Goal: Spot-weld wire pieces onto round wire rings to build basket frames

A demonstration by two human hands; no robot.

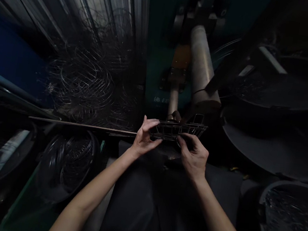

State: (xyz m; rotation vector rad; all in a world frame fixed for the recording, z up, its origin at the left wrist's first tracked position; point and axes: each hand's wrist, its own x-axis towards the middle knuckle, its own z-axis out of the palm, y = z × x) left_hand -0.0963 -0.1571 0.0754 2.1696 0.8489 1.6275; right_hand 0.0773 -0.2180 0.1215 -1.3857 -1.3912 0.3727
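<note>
A small dark wire basket (166,130) is held in front of the machine, just below its metal cylinder (203,61). My left hand (145,136) grips the basket's left end, thumb below and fingers above. At the basket's near side, right of its middle, my right hand (194,155) has thumb and index finger pinched together. A thin ring-like wire shows by those fingertips, though its shape is hard to make out in the dark. The basket's right end sticks out beyond my right fingers.
Tangled wire rings (84,82) are heaped at the upper left. A tub of wire coils (64,160) stands at the lower left. Large round pans (270,147) and a tub of small metal parts (294,215) are on the right. A thin rod (84,125) runs left from the basket.
</note>
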